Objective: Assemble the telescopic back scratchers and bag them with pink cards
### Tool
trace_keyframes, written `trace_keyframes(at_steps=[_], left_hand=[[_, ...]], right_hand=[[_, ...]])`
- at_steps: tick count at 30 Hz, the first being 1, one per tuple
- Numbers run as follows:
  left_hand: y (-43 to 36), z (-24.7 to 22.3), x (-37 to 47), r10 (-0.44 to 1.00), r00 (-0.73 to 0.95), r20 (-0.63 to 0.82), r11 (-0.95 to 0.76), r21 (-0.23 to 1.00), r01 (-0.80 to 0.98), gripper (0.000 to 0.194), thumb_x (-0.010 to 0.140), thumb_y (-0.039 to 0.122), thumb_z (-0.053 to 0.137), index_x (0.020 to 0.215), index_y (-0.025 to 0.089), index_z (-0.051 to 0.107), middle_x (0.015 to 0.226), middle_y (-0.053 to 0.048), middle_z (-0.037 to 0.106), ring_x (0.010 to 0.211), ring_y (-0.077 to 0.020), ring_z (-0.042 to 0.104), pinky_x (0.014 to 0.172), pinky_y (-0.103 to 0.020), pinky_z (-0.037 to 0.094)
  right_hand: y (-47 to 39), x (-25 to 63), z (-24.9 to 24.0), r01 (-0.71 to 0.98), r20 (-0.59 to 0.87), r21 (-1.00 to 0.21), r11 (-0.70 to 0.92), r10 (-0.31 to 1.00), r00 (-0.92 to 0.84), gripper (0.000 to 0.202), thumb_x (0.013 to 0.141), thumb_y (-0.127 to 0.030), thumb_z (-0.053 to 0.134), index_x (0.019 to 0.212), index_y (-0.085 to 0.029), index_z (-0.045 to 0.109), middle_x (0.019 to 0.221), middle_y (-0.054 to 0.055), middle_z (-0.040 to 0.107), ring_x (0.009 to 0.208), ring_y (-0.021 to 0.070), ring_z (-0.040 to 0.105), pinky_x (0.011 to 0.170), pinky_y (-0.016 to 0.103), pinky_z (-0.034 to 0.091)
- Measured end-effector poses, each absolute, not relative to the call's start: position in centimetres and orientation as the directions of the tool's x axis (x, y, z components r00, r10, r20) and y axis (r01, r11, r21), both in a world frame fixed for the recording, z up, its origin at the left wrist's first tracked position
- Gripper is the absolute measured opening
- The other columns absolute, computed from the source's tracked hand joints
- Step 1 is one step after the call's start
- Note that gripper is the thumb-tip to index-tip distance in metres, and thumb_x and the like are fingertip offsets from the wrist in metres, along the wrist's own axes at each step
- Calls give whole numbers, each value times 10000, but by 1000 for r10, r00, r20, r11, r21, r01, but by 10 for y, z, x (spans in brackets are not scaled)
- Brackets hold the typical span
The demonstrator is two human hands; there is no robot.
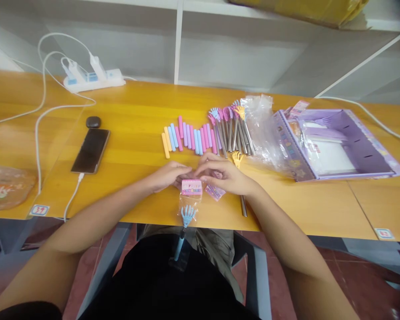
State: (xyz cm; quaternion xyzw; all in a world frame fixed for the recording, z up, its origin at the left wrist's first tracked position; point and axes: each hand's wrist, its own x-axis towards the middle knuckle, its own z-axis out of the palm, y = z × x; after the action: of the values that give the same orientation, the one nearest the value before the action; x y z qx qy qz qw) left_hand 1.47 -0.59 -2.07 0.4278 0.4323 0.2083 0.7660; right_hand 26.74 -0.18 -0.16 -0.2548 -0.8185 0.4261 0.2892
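Note:
A clear bag with a pink header card holds a light blue hand-shaped back scratcher, which lies across the table's front edge towards my lap. My left hand is closed at the card's upper left, with some fingertips hidden behind it. Over the card's upper right corner curl the fingers of my right hand; what they pinch is hidden. Under that hand lies another pink-purple card. A yellow back scratcher with a metal rod passes beneath my right wrist.
Coloured handle tubes lie in a row beyond my hands, beside a pile of metal-rod back scratchers. Clear plastic bags and a purple display box are at right. A charging phone and power strip are at left.

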Motion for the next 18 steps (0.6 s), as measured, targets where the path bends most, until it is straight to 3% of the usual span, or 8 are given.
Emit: trace_keyframes(at_steps=[5,11,18], left_hand=[[-5,-22,15,687,541,-485,537,840,72,366,969,483,790,887,128,814,828,-115,799,692,-149,694,681,-282,520],[-6,-21,15,686,545,-482,542,838,61,398,932,515,824,870,123,805,812,-108,798,672,-142,688,664,-268,507],[-5,-18,15,665,551,-504,554,828,88,336,966,439,774,876,119,824,867,-134,824,681,-148,711,651,-266,508]], right_hand=[[-2,270,2,167,277,-825,539,645,-712,145,1061,-355,722,1035,-266,833,1057,49,591,1030,218,623,960,432,526],[-3,269,2,191,252,-838,511,673,-695,143,1064,-346,714,1120,-287,831,1078,51,584,1010,214,611,869,398,534],[-2,271,3,163,246,-827,538,608,-755,137,1057,-338,725,1028,-262,836,1070,55,600,1029,218,614,941,422,532]])
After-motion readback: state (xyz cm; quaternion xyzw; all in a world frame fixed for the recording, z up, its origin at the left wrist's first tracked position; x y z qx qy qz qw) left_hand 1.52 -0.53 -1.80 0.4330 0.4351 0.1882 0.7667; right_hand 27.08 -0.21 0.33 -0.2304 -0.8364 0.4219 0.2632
